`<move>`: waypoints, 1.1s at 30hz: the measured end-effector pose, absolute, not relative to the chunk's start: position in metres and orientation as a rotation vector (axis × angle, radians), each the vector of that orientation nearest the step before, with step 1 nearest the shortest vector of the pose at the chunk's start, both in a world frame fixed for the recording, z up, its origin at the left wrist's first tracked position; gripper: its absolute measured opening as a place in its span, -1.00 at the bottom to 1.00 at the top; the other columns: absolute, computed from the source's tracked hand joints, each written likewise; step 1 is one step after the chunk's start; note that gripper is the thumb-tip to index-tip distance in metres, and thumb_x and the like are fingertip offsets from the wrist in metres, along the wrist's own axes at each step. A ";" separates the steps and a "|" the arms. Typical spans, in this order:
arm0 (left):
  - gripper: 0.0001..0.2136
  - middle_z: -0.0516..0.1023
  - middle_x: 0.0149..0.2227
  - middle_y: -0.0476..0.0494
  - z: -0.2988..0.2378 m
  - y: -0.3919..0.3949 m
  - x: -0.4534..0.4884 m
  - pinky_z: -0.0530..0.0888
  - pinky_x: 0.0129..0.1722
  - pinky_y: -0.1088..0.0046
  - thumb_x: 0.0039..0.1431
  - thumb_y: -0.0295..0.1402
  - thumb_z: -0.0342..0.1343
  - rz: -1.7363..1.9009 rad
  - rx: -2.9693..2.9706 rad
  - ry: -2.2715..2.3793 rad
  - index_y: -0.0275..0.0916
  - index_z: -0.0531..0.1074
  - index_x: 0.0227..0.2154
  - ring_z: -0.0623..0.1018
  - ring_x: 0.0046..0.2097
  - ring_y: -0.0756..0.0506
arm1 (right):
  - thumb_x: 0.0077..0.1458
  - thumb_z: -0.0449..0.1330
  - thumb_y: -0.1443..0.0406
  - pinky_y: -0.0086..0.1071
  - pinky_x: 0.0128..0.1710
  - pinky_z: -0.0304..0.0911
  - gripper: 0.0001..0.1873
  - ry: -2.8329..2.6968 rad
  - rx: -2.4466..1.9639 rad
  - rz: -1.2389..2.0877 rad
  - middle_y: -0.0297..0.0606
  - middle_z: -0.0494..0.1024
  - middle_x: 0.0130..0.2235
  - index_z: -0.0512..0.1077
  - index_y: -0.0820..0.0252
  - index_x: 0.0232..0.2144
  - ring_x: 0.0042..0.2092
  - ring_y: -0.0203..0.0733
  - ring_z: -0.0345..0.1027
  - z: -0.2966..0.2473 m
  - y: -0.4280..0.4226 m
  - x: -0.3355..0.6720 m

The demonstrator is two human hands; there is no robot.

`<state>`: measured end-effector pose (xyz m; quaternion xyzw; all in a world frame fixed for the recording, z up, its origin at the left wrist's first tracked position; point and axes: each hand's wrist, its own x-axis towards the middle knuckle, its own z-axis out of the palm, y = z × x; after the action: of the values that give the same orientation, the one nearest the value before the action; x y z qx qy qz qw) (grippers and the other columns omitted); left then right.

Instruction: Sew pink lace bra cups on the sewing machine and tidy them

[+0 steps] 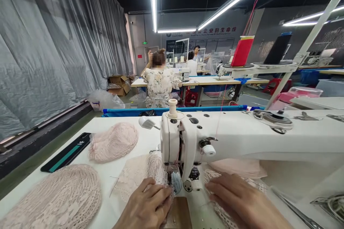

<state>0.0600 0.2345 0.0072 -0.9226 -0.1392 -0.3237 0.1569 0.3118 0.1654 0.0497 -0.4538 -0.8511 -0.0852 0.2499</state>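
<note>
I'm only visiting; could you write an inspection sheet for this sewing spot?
Surface: white table with a sewing machine.
Job's things: rounded lace stack and smaller pink lace pile at left; more lace at the machine.
Clutter: black and green strip beside the pile; metal tool, perhaps tweezers, at right.
Hands: left hand and right hand both on lace, either side of the machine head; grip unclear.
Cables: nothing seen; pink thread runs down to the machine.
Surroundings: grey curtain, person in a floral top, cardboard boxes.
</note>
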 end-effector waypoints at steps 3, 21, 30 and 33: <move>-0.86 0.56 -0.18 -0.09 0.006 0.236 0.057 0.37 -0.13 0.44 0.29 -0.41 -0.05 -0.875 -2.676 -0.402 -0.27 0.41 -0.24 0.50 -0.22 0.03 | 0.31 -0.19 0.41 -0.41 -0.47 0.34 -0.55 -2.361 -1.390 -0.162 -0.28 0.52 -0.42 0.43 0.08 -0.45 -0.41 -0.20 0.43 0.052 0.167 0.325; -0.92 0.52 -0.20 -0.10 0.011 0.223 0.056 0.36 -0.16 0.37 0.25 -0.45 0.04 -0.633 -2.814 -0.609 -0.36 0.40 -0.32 0.48 -0.20 0.00 | 0.29 -0.13 0.39 -0.49 -0.44 0.46 -0.62 -2.322 -1.128 -0.171 -0.21 0.58 -0.31 0.48 0.06 -0.17 -0.29 -0.20 0.52 -0.002 0.193 0.278; -0.89 0.50 -0.23 -0.12 0.014 0.225 0.056 0.36 -0.17 0.40 0.25 -0.52 -0.01 -0.679 -2.786 -0.574 -0.36 0.40 -0.37 0.46 -0.22 0.01 | 0.30 -0.04 0.23 -0.48 -0.18 0.46 -0.68 -2.277 -1.167 0.095 -0.19 0.59 -0.09 0.48 0.07 -0.09 -0.09 -0.16 0.50 -0.001 0.201 0.276; -0.86 0.51 -0.22 -0.10 0.013 0.226 0.057 0.35 -0.16 0.41 0.27 -0.52 -0.03 -0.782 -2.759 -0.557 -0.38 0.41 -0.36 0.45 -0.22 0.02 | 0.26 0.00 0.28 -0.50 -0.24 0.48 -0.71 -2.216 -1.198 0.139 -0.27 0.62 -0.20 0.51 0.01 -0.14 -0.16 -0.16 0.53 -0.001 0.204 0.277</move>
<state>0.0568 0.2260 0.0135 -0.9387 -0.1896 -0.2660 0.1101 0.2768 0.2038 -0.0012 -0.4522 -0.8367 0.0524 0.3044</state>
